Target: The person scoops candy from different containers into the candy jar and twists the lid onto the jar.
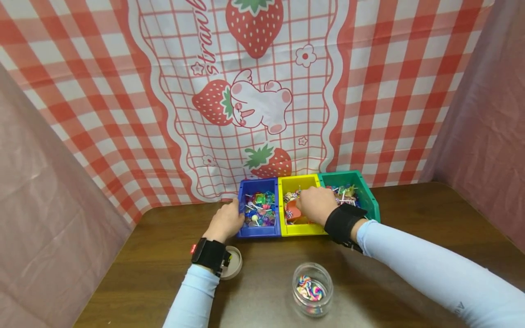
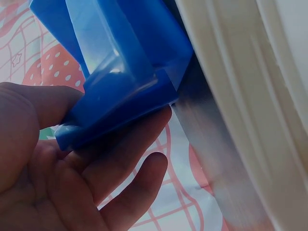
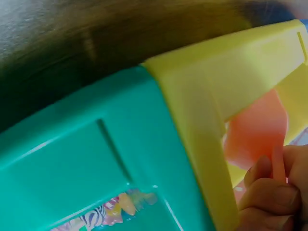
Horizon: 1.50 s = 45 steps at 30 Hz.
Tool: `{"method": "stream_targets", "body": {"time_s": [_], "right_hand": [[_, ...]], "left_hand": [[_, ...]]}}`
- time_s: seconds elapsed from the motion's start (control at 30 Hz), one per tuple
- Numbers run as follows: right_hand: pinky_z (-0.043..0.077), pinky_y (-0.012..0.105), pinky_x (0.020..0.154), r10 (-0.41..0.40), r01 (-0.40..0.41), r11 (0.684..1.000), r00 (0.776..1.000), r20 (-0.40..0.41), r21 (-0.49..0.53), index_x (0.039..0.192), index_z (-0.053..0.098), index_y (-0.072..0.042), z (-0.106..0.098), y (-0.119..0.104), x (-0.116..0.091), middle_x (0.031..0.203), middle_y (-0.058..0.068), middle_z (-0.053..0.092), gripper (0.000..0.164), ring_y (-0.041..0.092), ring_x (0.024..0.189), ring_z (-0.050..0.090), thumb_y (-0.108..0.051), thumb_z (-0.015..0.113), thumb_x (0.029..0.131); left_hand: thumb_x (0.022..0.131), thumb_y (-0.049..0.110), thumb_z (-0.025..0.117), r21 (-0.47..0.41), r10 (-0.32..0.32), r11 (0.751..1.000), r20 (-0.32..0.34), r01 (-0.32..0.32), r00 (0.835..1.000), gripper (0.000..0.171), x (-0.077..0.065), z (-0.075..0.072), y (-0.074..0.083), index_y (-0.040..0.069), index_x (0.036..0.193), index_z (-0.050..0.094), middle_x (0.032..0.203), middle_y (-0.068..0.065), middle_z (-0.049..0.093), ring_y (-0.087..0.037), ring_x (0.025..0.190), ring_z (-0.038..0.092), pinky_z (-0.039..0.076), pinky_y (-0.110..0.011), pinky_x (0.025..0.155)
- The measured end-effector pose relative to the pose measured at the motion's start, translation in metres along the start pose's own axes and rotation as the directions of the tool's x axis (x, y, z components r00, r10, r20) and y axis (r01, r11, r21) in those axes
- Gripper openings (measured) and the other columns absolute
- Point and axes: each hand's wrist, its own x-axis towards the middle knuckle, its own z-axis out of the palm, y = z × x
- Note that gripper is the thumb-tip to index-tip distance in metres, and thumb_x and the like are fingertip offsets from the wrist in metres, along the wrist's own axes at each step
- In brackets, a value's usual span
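My left hand [image 1: 224, 222] grips the left edge of the blue bin [image 1: 258, 232]. In the left wrist view the thumb lies on one side of the blue rim [image 2: 120, 113] and the fingers on the other. My right hand [image 1: 317, 203] reaches into the yellow bin [image 1: 301, 229] and holds an orange scoop [image 1: 293, 211] by its handle. The right wrist view shows the fingers curled round that handle, with the scoop's bowl [image 3: 260, 130] down inside the yellow walls. Small candy-like pieces, some striped, lie around the scoop.
Joined to the yellow bin's right side is a green bin [image 1: 372, 208] of mixed candies. A clear jar [image 1: 313, 311] with several rainbow swirl pieces stands near the front. Beside my left wrist lies a round pale lid [image 1: 235, 269]. A checked strawberry cloth [image 1: 373, 91] hangs behind the bins.
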Motion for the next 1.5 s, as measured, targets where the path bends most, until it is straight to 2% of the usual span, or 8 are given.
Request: {"method": "stream_targets", "body": {"time_s": [0.3,0.43,0.57,0.67,0.8,1.0,1.27,1.5], "right_hand": [[0.038,0.033,0.047,-0.055,0.057,0.996,0.998,-0.035,0.071,0.053,0.052,-0.015,0.002,0.013,0.003,0.049,-0.001,0.042,0.047,0.020,0.047,0.046,-0.032,0.060,0.096],[0.031,0.031,0.046,-0.099,0.098,0.992,0.995,0.004,0.081,0.051,0.050,-0.015,-0.003,0.020,0.004,0.049,-0.002,0.035,0.049,0.018,0.046,0.041,-0.034,0.062,0.094],[0.033,0.030,0.047,-0.138,0.134,0.988,0.989,0.051,0.076,0.053,0.053,-0.015,-0.009,0.018,0.006,0.049,-0.002,0.041,0.048,0.018,0.047,0.044,-0.036,0.063,0.095],[0.034,0.030,0.047,-0.121,0.114,0.989,0.991,0.065,0.097,0.053,0.054,-0.015,-0.011,0.016,0.005,0.049,-0.002,0.043,0.047,0.018,0.047,0.045,-0.035,0.062,0.095],[0.027,0.028,0.046,-0.088,0.070,0.982,0.992,0.094,0.175,0.050,0.050,-0.015,-0.012,0.022,0.001,0.048,-0.003,0.035,0.051,0.016,0.043,0.037,-0.036,0.062,0.096],[0.021,0.027,0.047,-0.063,0.018,0.951,0.989,0.137,0.309,0.049,0.045,-0.015,-0.017,0.033,-0.003,0.048,-0.004,0.029,0.055,0.013,0.041,0.026,-0.035,0.058,0.099],[0.024,0.027,0.049,-0.062,0.017,0.918,0.993,0.101,0.396,0.050,0.045,-0.014,-0.015,0.042,-0.007,0.049,-0.004,0.029,0.055,0.013,0.042,0.028,-0.034,0.057,0.100],[0.027,0.027,0.049,-0.018,-0.050,0.892,0.989,0.145,0.450,0.053,0.047,-0.013,-0.016,0.049,-0.014,0.050,-0.004,0.031,0.054,0.014,0.042,0.033,-0.038,0.055,0.101]], "left_hand": [[0.096,0.018,0.059,-0.004,-0.001,1.000,0.002,0.001,1.000,0.052,0.000,0.003,-0.001,-0.004,0.142,0.046,0.123,-0.026,0.063,-0.041,0.107,0.063,0.050,-0.055,0.089],[0.096,0.018,0.059,-0.011,0.001,1.000,0.002,-0.001,1.000,0.051,0.001,0.003,-0.001,-0.003,0.141,0.047,0.123,-0.026,0.063,-0.041,0.106,0.064,0.050,-0.055,0.088],[0.096,0.018,0.059,-0.009,0.004,1.000,-0.008,-0.004,1.000,0.051,0.001,0.001,-0.002,-0.003,0.140,0.047,0.122,-0.026,0.063,-0.040,0.106,0.064,0.050,-0.055,0.088],[0.096,0.018,0.059,-0.008,0.006,1.000,-0.006,-0.006,1.000,0.053,0.001,0.000,-0.003,-0.004,0.142,0.045,0.124,-0.026,0.062,-0.042,0.108,0.063,0.050,-0.055,0.089],[0.096,0.018,0.058,-0.009,0.005,1.000,0.008,-0.005,1.000,0.056,0.000,0.001,-0.002,-0.004,0.145,0.043,0.127,-0.027,0.061,-0.043,0.110,0.062,0.049,-0.055,0.091],[0.095,0.018,0.059,-0.005,0.012,1.000,-0.002,-0.012,1.000,0.053,0.000,0.001,-0.001,-0.004,0.142,0.046,0.123,-0.027,0.062,-0.043,0.107,0.063,0.050,-0.055,0.089],[0.096,0.018,0.058,-0.004,0.012,1.000,0.002,-0.012,1.000,0.054,-0.001,-0.001,0.000,-0.004,0.143,0.045,0.124,-0.027,0.062,-0.042,0.107,0.063,0.050,-0.055,0.089],[0.096,0.019,0.059,-0.002,0.011,1.000,-0.001,-0.011,1.000,0.053,0.000,0.001,-0.001,-0.004,0.142,0.046,0.123,-0.027,0.062,-0.042,0.107,0.063,0.050,-0.055,0.089]]}}
